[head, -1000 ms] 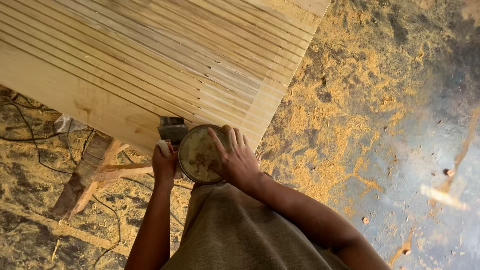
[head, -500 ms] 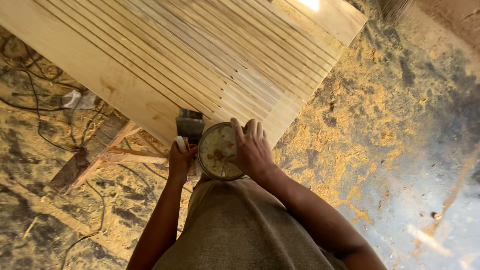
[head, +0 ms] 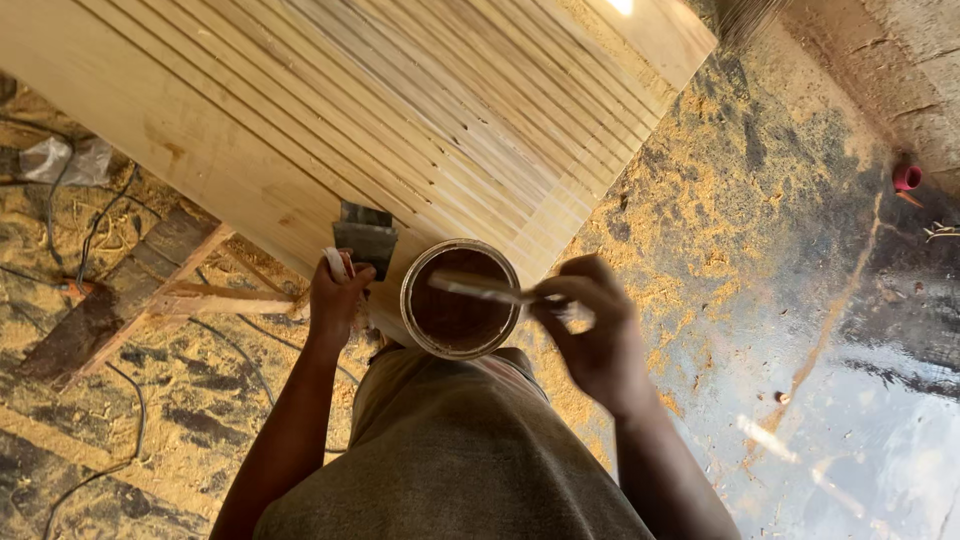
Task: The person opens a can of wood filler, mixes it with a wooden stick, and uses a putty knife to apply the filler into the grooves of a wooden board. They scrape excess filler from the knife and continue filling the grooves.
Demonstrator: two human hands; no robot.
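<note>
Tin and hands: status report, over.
Left hand grips a scraper at the board edge. Right hand holds a stick across the open tin. Nothing blocking the tin.

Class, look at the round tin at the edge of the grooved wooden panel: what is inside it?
Inside the round tin is a dark brown substance, with a pale stick held by the right hand lying across the opening. The tin's bottom is covered.

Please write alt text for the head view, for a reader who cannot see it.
Seen from above, the person's right hand holds a thin stick across an open round can of brown paste, while the left hand grips a flat scraper. The can rests at the edge of a grooved pale wooden panel above a sawdust-strewn floor.
</note>
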